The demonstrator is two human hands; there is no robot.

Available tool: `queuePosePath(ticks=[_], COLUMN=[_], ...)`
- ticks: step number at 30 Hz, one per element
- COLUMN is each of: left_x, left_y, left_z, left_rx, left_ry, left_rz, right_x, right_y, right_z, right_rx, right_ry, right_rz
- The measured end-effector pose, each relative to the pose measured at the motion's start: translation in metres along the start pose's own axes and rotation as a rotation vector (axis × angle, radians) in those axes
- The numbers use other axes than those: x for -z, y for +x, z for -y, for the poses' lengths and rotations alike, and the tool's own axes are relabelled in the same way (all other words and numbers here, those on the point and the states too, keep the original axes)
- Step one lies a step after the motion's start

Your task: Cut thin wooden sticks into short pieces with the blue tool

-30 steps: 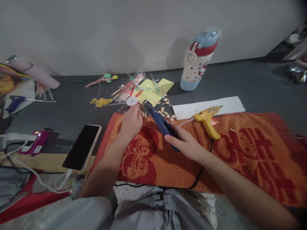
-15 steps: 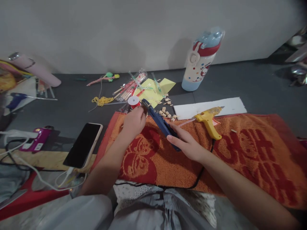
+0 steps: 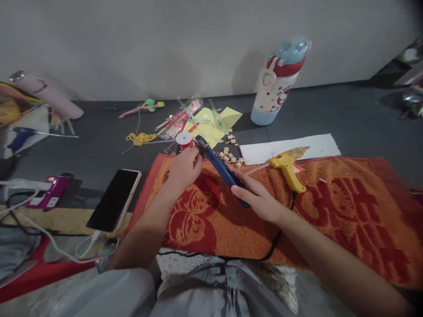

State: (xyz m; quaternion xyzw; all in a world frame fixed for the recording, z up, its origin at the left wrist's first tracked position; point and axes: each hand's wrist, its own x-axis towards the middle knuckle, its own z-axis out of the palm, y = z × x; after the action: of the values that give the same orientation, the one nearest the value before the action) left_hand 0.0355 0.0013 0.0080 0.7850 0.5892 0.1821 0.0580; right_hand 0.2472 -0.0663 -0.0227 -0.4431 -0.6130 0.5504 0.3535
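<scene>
My right hand is wrapped round the handles of a pair of blue-handled pliers, which points away and to the left above the towel. At the tool's head my left hand is closed, its fingertips hidden from view; what they pinch is too small to make out. Just beyond that hand stands a spool of red thread with a white top. Small cut wooden pieces lie in a loose pile right of the tool's head.
An orange towel covers the near table. On it, a yellow glue gun rests partly over a white board. Behind are yellow paper, wrapped sticks and a bottle. A phone lies left, beside a purple power strip.
Hardly anything differs. Both hands and the pliers keep nearly the same place, and the view has shifted very slightly.
</scene>
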Motion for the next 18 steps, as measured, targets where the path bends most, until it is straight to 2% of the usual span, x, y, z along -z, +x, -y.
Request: queuePosePath(ticks=[6,18], left_x=[-0.0016,-0.0021], left_y=[0.0011,0.0004], left_z=[0.0011,0.0018], left_rx=[-0.022,-0.016], left_ry=[-0.034,-0.061], left_rz=[-0.016,-0.004], right_x=[-0.0005,0.0001], right_y=[-0.0005,0.0016], right_z=[-0.0026,0.0002], right_rx=[-0.035,0.04], right_ry=[0.027,0.029], right_rz=[-0.013,0.022])
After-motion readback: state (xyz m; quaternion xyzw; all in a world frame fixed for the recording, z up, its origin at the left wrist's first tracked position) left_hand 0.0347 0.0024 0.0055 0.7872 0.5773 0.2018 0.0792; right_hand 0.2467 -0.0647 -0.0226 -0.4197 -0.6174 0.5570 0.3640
